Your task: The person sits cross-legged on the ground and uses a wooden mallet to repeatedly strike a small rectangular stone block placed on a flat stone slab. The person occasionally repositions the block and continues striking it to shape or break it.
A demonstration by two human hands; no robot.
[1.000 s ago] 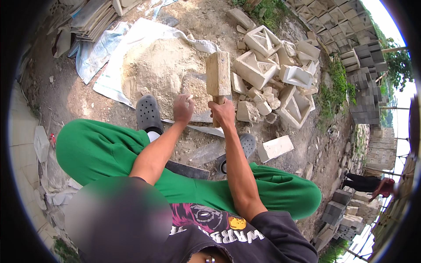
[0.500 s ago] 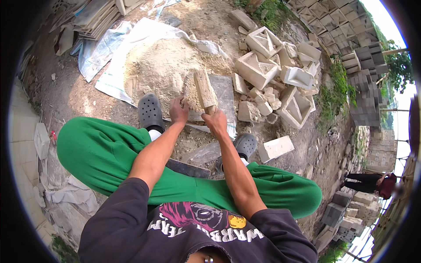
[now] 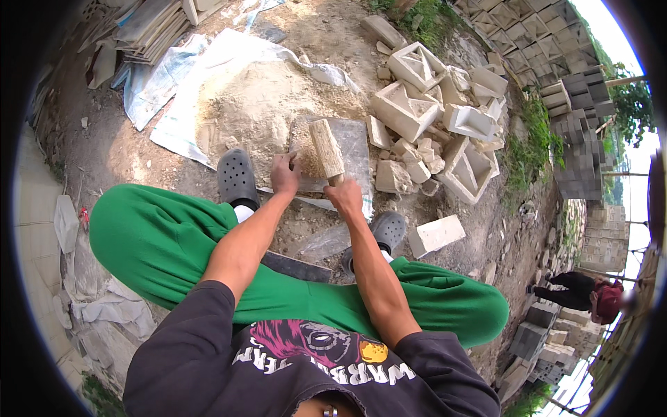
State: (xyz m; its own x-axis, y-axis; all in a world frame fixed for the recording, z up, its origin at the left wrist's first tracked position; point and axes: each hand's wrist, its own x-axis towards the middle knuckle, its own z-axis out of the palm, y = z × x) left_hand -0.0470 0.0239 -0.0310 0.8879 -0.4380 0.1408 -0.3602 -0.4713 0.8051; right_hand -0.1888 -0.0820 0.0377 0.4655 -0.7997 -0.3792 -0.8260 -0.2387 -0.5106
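Observation:
My right hand (image 3: 344,197) is wrapped round the short handle of a wooden mallet (image 3: 326,149). Its thick, pale, rough head points away from me, over a grey slab (image 3: 356,144) on the ground. Left of the mallet, my left hand (image 3: 285,174) is closed at the slab's near left edge. Whatever its curled fingers hold, if anything, cannot be made out. Crushed pale rubble (image 3: 257,104) lies just beyond the hands, heaped on a white sheet (image 3: 184,135).
Broken hollow blocks (image 3: 408,111) pile up to the right, with a pale brick-shaped block (image 3: 436,236) nearer me. My grey clogs (image 3: 237,177) flank the work spot. Stacked boards (image 3: 156,31) stand far left. Another person (image 3: 580,290) is at the far right, beside stacked blocks (image 3: 556,340).
The mallet and my right hand have shifted slightly, with the mallet's head a little nearer me. My left hand stays almost in place. The other person at the right has moved slightly.

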